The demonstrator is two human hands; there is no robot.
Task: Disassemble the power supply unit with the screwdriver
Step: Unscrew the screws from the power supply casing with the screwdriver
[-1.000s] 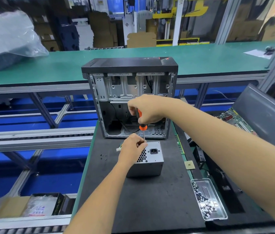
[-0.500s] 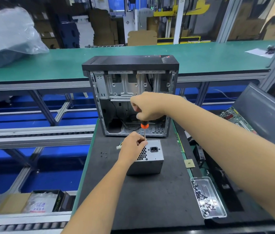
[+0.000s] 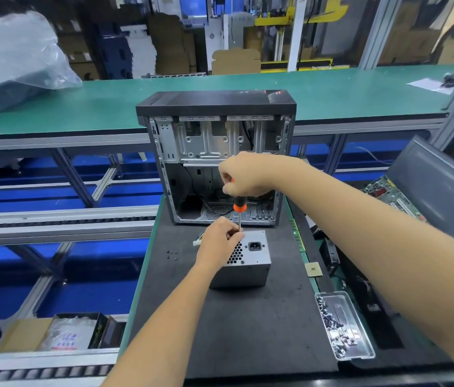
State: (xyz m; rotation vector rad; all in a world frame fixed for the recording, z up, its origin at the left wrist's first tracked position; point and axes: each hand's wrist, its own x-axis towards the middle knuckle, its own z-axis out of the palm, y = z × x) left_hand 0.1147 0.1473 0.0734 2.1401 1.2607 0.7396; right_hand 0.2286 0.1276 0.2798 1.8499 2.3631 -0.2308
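A grey power supply unit (image 3: 251,268) with a honeycomb vent and a black socket sits on the dark mat (image 3: 248,325). My left hand (image 3: 219,243) rests on its top left corner, fingers pinched around the shaft near the tip. My right hand (image 3: 244,174) grips the black and orange screwdriver (image 3: 239,208) from above, held upright with its tip at the unit's top far edge. A white connector on coloured wires pokes out behind my left hand.
An open, empty computer case (image 3: 216,157) stands just behind the unit. Several loose screws (image 3: 172,254) lie on the mat to the left. A clear tray of screws (image 3: 341,328) sits at the right, near a small chip (image 3: 313,269) and a circuit board (image 3: 390,191).
My right hand has lifted slightly on the screwdriver handle and turned a little. My left hand and the power supply unit stay where they were.
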